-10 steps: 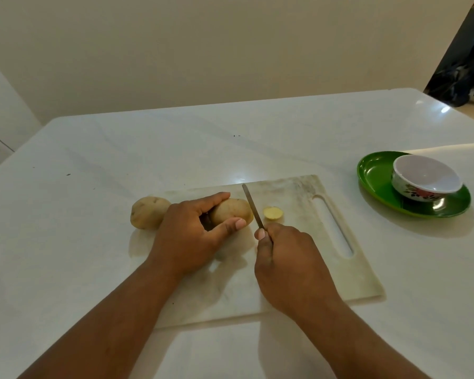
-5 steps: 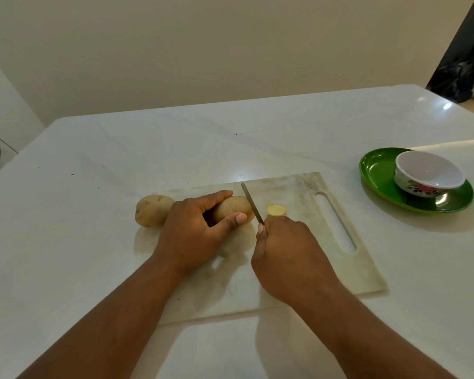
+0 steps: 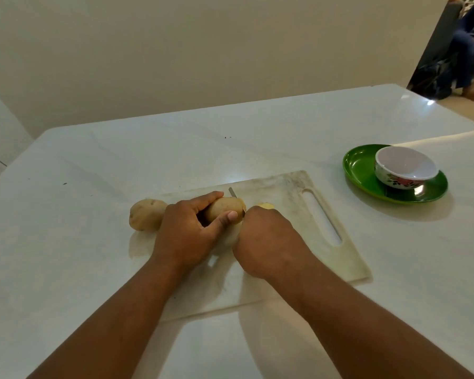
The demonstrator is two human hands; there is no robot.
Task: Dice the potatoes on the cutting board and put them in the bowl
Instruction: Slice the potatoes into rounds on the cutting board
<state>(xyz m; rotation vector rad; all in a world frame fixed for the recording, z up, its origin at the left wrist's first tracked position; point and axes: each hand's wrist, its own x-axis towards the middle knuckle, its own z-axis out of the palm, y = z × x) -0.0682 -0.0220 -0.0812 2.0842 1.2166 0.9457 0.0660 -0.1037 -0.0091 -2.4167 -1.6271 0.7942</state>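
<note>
Gripping a potato on the white cutting board, the left hand curls round it, fingers over the far side and thumb pressed on the near side close to the cut end. The right hand sits just to the right, closed round a knife handle that the hand hides. Only part of the knife blade shows, its tip poking out beyond the potato's right end, the metal running down into the end of the potato. A small yellow cut piece lies on the board just beyond the right knuckles, partly hidden by them. A second whole potato rests at the board's left edge, touching or nearly touching the left hand; whether it sits on the board or on the surface is unclear. The board lies at a slant on the pale glossy surface, its slotted handle toward the right. Well apart to the right, a white bowl with a floral band stands on a green plate; its inside shows plain white. Both forearms reach in from the bottom edge. Far upper right, past the surface's corner, a seated person's legs are dimly visible.
</note>
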